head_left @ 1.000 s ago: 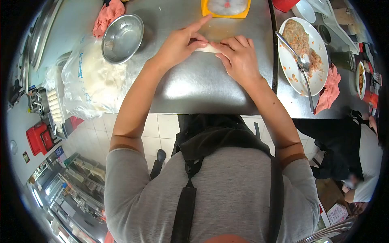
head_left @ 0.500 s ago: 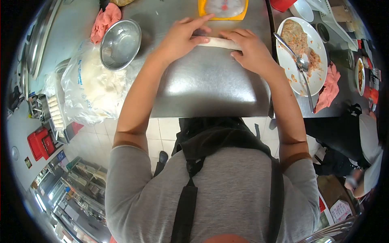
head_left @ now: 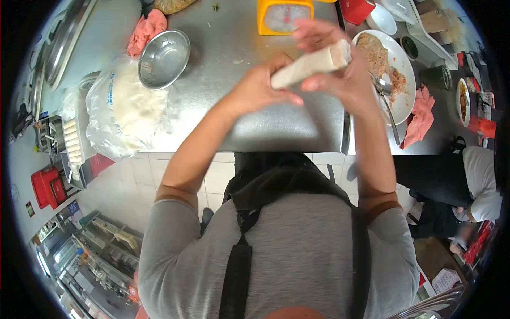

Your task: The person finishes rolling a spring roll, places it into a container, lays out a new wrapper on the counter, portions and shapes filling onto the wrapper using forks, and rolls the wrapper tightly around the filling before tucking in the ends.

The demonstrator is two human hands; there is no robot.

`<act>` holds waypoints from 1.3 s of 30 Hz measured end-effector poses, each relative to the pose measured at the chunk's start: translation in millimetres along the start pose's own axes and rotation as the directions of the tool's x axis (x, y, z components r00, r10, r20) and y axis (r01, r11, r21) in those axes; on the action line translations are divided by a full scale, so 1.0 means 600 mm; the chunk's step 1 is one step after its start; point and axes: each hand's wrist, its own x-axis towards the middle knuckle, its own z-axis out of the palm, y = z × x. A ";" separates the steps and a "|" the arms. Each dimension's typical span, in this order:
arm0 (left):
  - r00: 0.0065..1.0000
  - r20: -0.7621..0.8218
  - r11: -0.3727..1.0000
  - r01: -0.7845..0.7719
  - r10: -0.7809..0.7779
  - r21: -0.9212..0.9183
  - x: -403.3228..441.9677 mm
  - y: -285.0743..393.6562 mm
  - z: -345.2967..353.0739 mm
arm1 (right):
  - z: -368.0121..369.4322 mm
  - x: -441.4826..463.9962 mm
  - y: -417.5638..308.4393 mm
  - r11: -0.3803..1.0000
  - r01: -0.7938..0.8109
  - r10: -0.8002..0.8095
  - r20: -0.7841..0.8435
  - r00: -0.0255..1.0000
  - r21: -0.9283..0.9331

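Observation:
A pale wrapped roll is held up above the steel table, tilted with its right end higher in the picture. My left hand grips the roll's left end between thumb and fingers. Around its right end is my right hand, the thumb below and the fingers, blurred by motion, above. The yellow scale stands just beyond the hands. To the right, an oval white plate holds shredded filling and a spoon.
At the left are a metal bowl, a plastic bag of pale sheets, a pink cloth and a tray of white rolls. Another pink cloth lies right of the plate. A person is at the far right.
The roll, earlier lying on the table under my fingers, is now lifted and tilted in both hands. Both hands have come up off the tabletop, and the view has shifted slightly.

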 end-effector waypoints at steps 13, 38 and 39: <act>0.906 -0.214 0.891 -0.273 0.365 0.363 -0.097 0.164 -0.046 | 0.060 -0.073 -0.023 0.961 -0.238 0.244 -0.032 0.969 0.138; 0.793 0.255 0.179 -0.413 0.553 0.893 -0.122 0.290 0.030 | 0.056 -0.091 -0.045 0.990 -0.134 0.137 0.125 0.983 -0.032; 0.779 0.294 0.124 -0.427 0.554 0.896 -0.121 0.287 0.028 | 0.056 -0.091 -0.041 0.992 -0.119 0.123 0.138 0.983 -0.041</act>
